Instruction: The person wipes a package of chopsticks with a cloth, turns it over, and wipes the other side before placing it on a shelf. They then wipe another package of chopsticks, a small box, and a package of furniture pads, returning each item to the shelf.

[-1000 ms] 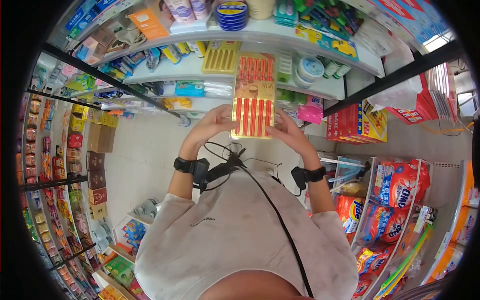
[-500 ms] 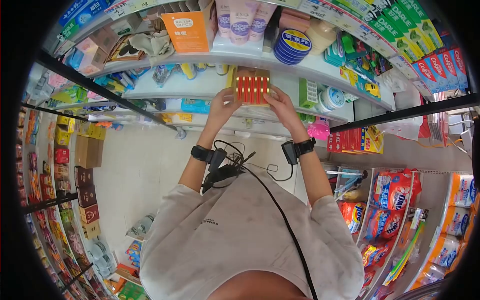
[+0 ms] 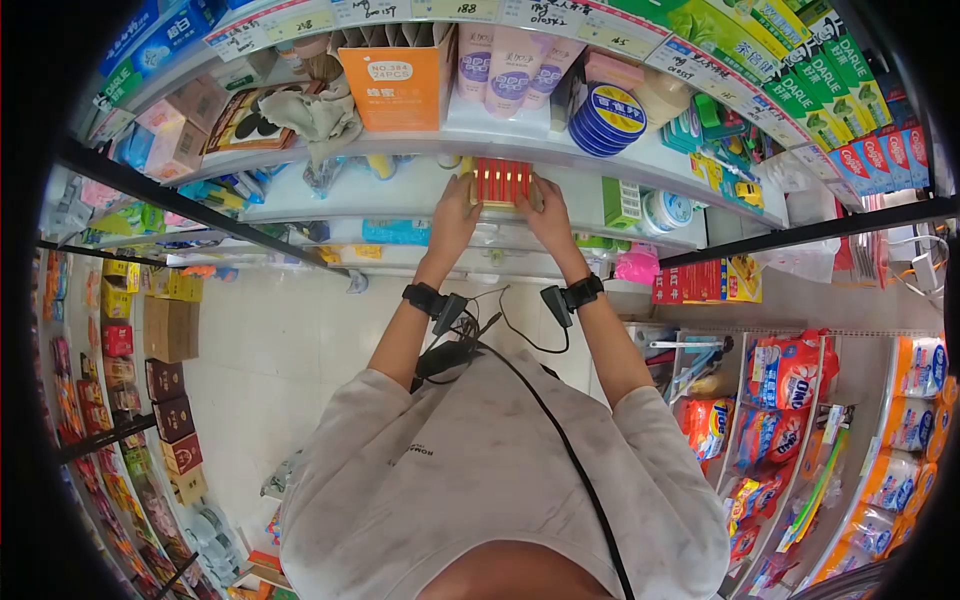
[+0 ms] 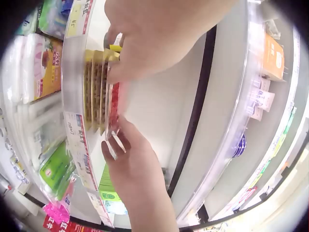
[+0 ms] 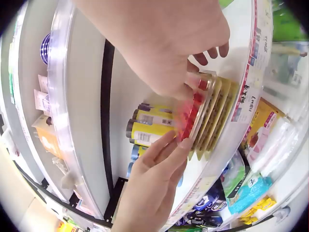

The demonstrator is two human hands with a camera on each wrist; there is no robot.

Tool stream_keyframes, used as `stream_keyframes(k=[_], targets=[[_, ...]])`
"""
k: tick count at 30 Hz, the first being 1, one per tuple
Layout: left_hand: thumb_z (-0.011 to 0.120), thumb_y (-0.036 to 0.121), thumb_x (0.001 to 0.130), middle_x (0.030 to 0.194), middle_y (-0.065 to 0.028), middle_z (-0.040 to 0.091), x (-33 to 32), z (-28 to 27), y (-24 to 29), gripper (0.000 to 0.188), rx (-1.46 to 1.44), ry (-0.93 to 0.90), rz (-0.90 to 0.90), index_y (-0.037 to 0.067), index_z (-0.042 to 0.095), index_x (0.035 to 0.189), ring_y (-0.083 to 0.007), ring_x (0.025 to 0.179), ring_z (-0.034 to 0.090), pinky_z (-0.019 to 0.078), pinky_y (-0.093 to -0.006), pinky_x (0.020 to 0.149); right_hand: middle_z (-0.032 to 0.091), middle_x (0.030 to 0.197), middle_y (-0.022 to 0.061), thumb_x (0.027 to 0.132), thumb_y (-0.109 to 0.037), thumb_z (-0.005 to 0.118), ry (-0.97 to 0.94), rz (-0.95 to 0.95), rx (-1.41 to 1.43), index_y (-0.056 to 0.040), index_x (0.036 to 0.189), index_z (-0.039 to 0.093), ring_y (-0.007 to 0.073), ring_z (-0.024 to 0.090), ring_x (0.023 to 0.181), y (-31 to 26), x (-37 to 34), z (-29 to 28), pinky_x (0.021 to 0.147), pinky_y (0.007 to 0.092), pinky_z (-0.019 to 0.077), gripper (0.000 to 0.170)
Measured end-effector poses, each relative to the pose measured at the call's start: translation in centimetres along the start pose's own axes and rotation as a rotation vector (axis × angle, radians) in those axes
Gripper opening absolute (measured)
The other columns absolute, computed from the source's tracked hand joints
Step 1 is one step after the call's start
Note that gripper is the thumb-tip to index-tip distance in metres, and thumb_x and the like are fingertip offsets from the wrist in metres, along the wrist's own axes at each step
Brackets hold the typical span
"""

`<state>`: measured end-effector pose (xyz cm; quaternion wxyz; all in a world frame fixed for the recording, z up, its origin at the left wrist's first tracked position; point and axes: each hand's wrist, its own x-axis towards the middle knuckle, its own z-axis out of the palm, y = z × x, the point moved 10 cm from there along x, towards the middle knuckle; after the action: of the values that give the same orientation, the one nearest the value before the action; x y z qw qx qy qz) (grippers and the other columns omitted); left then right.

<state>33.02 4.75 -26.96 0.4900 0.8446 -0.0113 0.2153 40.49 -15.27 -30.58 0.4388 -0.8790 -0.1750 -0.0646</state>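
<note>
A clear-fronted blister pack of red and gold tubes (image 3: 503,182) stands tilted on edge at a middle shelf, between both hands. My left hand (image 3: 455,212) grips its left side, and my right hand (image 3: 547,212) pinches the right side. Seen from the left wrist, the red face (image 4: 114,99) lies flush against a row of several gold packs (image 4: 94,92) standing on edge. In the right wrist view, the right hand (image 5: 178,53) crosses over the top of the row, while the left hand's thumb and fingers (image 5: 166,150) are at the pack's near corner.
Yellow tubes (image 5: 152,133) lie beside the packs. Green boxes (image 3: 621,203) and a white round tub (image 3: 668,210) stand to the right. The shelf above overhangs the hands, carrying an orange box (image 3: 388,90), lilac tubes (image 3: 510,75) and blue tins (image 3: 608,118).
Both hands have carried the pack away from the body into the shelf. Its printed face, fully visible earlier, has tilted until mostly the red tube ends show. The head view has shifted upward.
</note>
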Motion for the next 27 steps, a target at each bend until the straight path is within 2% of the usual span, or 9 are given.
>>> stream_keyframes(k=[1, 4, 9, 11, 13, 17, 19, 25, 27], targets=[[0.074, 0.007, 0.086, 0.135, -0.0257, 0.061, -0.1, -0.1, -0.4, 0.050, -0.057, -0.010, -0.008, -0.002, 0.058, 0.134, -0.0469, 0.129, 0.055, 0.0448, -0.0479, 0.109, 0.054, 0.136, 0.0266, 0.092, -0.035, 0.073, -0.035, 0.062, 0.075, -0.0024, 0.145, 0.054, 0.0359, 0.058, 0.125, 0.3, -0.4, 0.4, 0.102, 0.0451, 0.0507, 0.065], [0.074, 0.006, 0.087, 0.134, -0.0253, 0.062, -0.2, -0.3, -0.5, 0.049, 0.133, 0.046, 0.038, -0.001, 0.060, 0.133, -0.0430, 0.124, 0.059, 0.0464, -0.0455, 0.107, 0.054, 0.137, 0.0258, 0.092, -0.034, 0.074, -0.076, 0.060, 0.103, -0.0025, 0.148, 0.050, 0.0360, 0.057, 0.126, -0.6, -0.4, 0.3, 0.102, 0.0458, 0.0511, 0.068], [0.068, 0.003, 0.088, 0.128, -0.0272, 0.062, -0.1, 0.3, -1.0, 0.047, 0.031, -0.019, 0.044, -0.003, 0.059, 0.134, -0.0452, 0.120, 0.059, 0.0477, -0.0469, 0.103, 0.055, 0.134, 0.0259, 0.092, -0.024, 0.072, -0.019, 0.025, 0.071, 0.0000, 0.144, 0.051, 0.0407, 0.055, 0.126, -3.2, -0.8, -1.0, 0.106, 0.0483, 0.0470, 0.060], [0.068, 0.004, 0.090, 0.127, -0.0267, 0.063, -0.1, -0.4, 0.7, 0.043, 0.061, -0.001, 0.130, -0.003, 0.060, 0.132, -0.0453, 0.117, 0.060, 0.0477, -0.0469, 0.103, 0.056, 0.132, 0.0250, 0.090, -0.019, 0.071, 0.031, -0.085, -0.063, 0.0001, 0.140, 0.053, 0.0423, 0.054, 0.126, -5.8, -1.0, -2.4, 0.108, 0.0496, 0.0450, 0.056], [0.067, 0.004, 0.092, 0.125, -0.0245, 0.066, -0.3, -1.3, 1.9, 0.039, 0.049, -0.006, 0.100, -0.003, 0.062, 0.130, -0.0410, 0.113, 0.064, 0.0502, -0.0446, 0.100, 0.057, 0.130, 0.0233, 0.087, -0.014, 0.071, 0.078, -0.244, -0.233, -0.0006, 0.135, 0.056, 0.0430, 0.054, 0.126, -9.3, -2.0, -4.0, 0.109, 0.0506, 0.0432, 0.052], [0.065, 0.006, 0.097, 0.120, -0.0183, 0.070, -1.2, -1.9, 2.8, 0.032, -0.129, -0.163, -0.082, -0.002, 0.063, 0.128, -0.0291, 0.108, 0.069, 0.0538, -0.0390, 0.095, 0.059, 0.128, 0.0169, 0.081, -0.013, 0.072, 0.002, -0.539, -0.302, -0.0037, 0.121, 0.063, 0.0375, 0.055, 0.125, -16.0, -5.4, -6.4, 0.110, 0.0494, 0.0435, 0.042], [0.063, 0.007, 0.099, 0.116, -0.0155, 0.071, -1.5, -2.2, 4.7, 0.029, -0.131, -0.196, -0.083, -0.002, 0.064, 0.126, -0.0238, 0.106, 0.070, 0.0543, -0.0364, 0.093, 0.059, 0.128, 0.0145, 0.080, -0.013, 0.072, -0.039, -0.675, -0.332, -0.0047, 0.113, 0.065, 0.0349, 0.055, 0.125, -18.2, -7.5, -7.0, 0.112, 0.0481, 0.0430, 0.035], [0.060, 0.008, 0.101, 0.113, -0.0119, 0.073, -2.6, -0.4, 9.1, 0.022, -0.196, -0.264, -0.125, -0.002, 0.066, 0.121, -0.0189, 0.104, 0.069, 0.0518, -0.0327, 0.093, 0.060, 0.123, 0.0110, 0.082, -0.017, 0.071, -0.100, -0.839, -0.297, -0.0071, 0.102, 0.066, 0.0305, 0.055, 0.124, -20.8, -12.0, -9.3, 0.113, 0.0454, 0.0413, 0.023], [0.060, 0.008, 0.101, 0.113, -0.0115, 0.073, -2.9, 0.6, 10.4, 0.022, -0.207, -0.296, -0.126, -0.002, 0.066, 0.120, -0.0190, 0.105, 0.069, 0.0513, -0.0326, 0.093, 0.060, 0.124, 0.0109, 0.083, -0.015, 0.071, -0.088, -0.785, -0.254, -0.0054, 0.104, 0.066, 0.0311, 0.055, 0.124, -20.8, -12.2, -11.2, 0.112, 0.0456, 0.0430, 0.023]])
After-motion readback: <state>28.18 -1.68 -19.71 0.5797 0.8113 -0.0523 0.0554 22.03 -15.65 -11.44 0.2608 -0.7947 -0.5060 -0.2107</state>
